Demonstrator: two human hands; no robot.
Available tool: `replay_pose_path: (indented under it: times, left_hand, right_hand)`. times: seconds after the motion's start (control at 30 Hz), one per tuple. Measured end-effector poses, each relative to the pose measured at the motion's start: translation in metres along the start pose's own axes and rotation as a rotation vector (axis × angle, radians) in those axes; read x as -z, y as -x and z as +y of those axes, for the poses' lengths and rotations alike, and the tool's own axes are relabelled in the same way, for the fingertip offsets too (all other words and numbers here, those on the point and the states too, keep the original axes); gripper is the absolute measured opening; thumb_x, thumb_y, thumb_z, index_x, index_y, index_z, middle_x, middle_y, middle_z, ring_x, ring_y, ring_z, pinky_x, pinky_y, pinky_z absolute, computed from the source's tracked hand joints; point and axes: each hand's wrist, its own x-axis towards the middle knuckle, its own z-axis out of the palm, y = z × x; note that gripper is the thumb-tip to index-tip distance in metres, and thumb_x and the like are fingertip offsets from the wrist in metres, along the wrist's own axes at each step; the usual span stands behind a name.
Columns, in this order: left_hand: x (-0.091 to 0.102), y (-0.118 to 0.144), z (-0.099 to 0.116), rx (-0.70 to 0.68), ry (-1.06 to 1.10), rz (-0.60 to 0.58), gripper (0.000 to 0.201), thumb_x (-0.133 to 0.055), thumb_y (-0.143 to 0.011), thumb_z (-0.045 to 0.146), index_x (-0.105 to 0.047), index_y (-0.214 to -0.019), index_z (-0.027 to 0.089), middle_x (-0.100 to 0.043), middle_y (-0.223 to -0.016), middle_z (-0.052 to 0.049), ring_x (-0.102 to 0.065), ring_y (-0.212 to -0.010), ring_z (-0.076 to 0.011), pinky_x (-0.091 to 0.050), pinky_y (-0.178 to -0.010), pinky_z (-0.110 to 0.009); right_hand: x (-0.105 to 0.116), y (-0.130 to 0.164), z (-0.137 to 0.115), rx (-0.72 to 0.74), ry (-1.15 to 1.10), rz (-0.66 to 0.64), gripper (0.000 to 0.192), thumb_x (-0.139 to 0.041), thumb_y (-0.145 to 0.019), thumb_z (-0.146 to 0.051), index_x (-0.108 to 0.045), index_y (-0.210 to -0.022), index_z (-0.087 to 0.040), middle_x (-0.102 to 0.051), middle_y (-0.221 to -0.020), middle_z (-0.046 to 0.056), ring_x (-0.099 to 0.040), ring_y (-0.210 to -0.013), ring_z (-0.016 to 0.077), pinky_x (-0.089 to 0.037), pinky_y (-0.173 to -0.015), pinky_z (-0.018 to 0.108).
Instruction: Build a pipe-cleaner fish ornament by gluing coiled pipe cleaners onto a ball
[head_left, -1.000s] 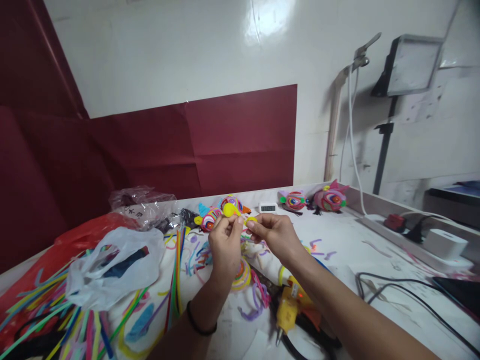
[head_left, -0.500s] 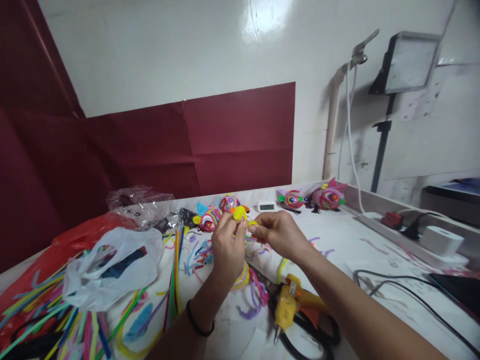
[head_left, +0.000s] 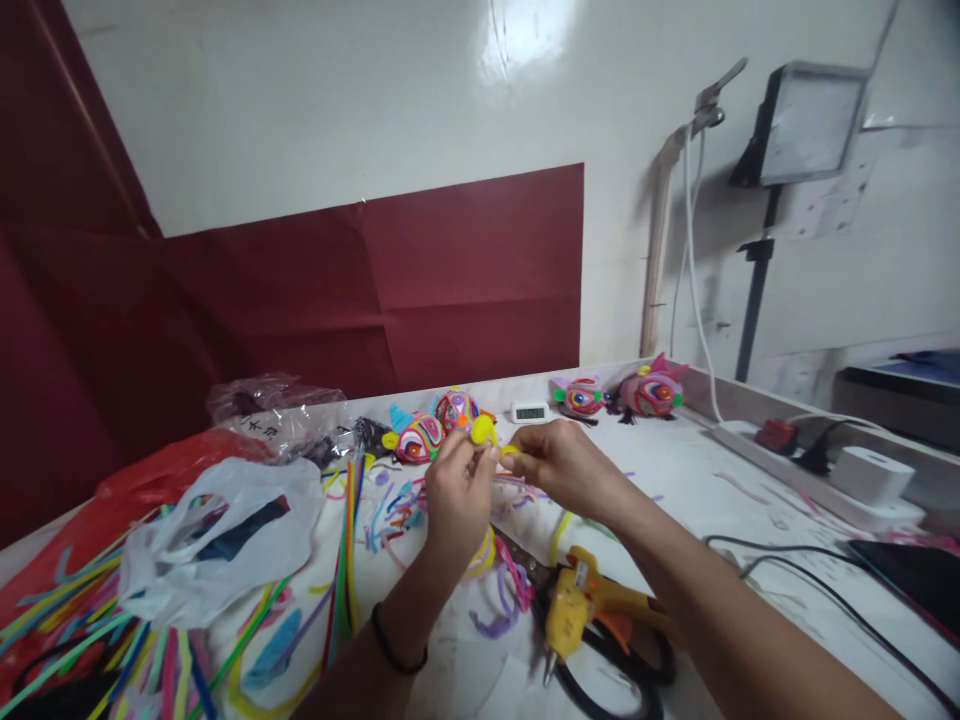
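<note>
My left hand (head_left: 459, 492) pinches a yellow pipe cleaner (head_left: 482, 430) that is coiled into a small disc at its upper end. My right hand (head_left: 562, 462), close on its right, has thumb and forefinger closed on another yellow part of what looks like the same pipe cleaner. Both hands are raised over the white table (head_left: 442, 680). Beneath my left wrist lies a round yellow and pink piece (head_left: 484, 555), partly hidden. Purple and pink curled pipe cleaners (head_left: 514, 595) lie beside it.
A yellow glue gun (head_left: 574, 610) rests over black-handled scissors (head_left: 607, 690) below my right forearm. Colourful fish figures (head_left: 420, 438) and a small digital timer (head_left: 530, 412) stand at the back. Left are a white plastic bag (head_left: 225, 560) and loose pipe cleaners (head_left: 351, 550). A power strip (head_left: 810, 475) lies right.
The view has shifted slightly. Both hands keep their pinch on the yellow pipe cleaner, with the right fingers now slightly closer to the left ones.
</note>
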Motion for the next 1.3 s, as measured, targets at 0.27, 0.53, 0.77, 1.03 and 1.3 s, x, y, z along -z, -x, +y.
replay_pose_path:
  times: [0.27,0.53,0.77,1.03,1.3]
  left_hand:
    - [-0.003,-0.007,-0.004,0.515,0.599,0.149,0.017,-0.067,-0.069,0.032,-0.062,-0.067,0.017,-0.058,-0.06,0.002,-0.055,-0.059,-0.0119,-0.044,-0.058,-0.024]
    - [-0.005,-0.005,-0.001,0.489,0.611,0.187,0.014,-0.069,-0.069,0.029,-0.066,-0.069,0.015,-0.064,-0.066,0.0,-0.059,-0.066,-0.0133,-0.047,-0.066,-0.026]
    - [-0.004,-0.005,-0.006,0.409,0.475,0.21,0.014,-0.068,-0.072,0.029,-0.066,-0.07,0.015,-0.066,-0.068,-0.001,-0.061,-0.067,-0.0149,-0.048,-0.065,-0.026]
    - [0.005,-0.007,-0.004,0.155,0.138,0.121,0.015,-0.059,-0.079,0.022,-0.062,-0.065,0.018,-0.055,-0.071,0.0,-0.056,-0.067,-0.0143,-0.043,-0.062,-0.025]
    - [0.008,-0.005,0.0,-0.133,-0.117,0.046,0.024,-0.052,-0.085,0.015,-0.049,-0.062,0.019,-0.049,-0.068,0.001,-0.049,-0.066,-0.0141,-0.037,-0.06,-0.026]
  right_hand:
    - [-0.032,-0.003,-0.005,-0.136,-0.674,0.1,0.037,-0.081,-0.055,-0.046,-0.059,-0.062,-0.017,-0.053,-0.055,-0.004,-0.048,-0.051,0.012,-0.043,-0.048,0.026]
    - [-0.04,-0.002,-0.01,-0.198,-0.801,0.212,0.037,-0.078,-0.057,-0.051,-0.064,-0.061,-0.017,-0.058,-0.052,-0.001,-0.052,-0.047,0.0131,-0.046,-0.047,0.027]
    - [-0.04,-0.004,-0.004,-0.203,-0.728,0.197,0.036,-0.077,-0.059,-0.049,-0.062,-0.054,-0.017,-0.059,-0.047,0.0,-0.052,-0.044,0.0131,-0.044,-0.048,0.027]
    - [-0.035,-0.006,0.006,-0.153,-0.572,0.119,0.042,-0.073,-0.061,-0.056,-0.059,-0.05,-0.018,-0.057,-0.044,0.001,-0.051,-0.042,0.014,-0.041,-0.045,0.027]
    - [-0.025,-0.005,0.015,-0.102,-0.349,0.034,0.029,-0.064,-0.072,-0.038,-0.06,-0.052,-0.018,-0.06,-0.048,0.001,-0.054,-0.047,0.0148,-0.039,-0.046,0.025]
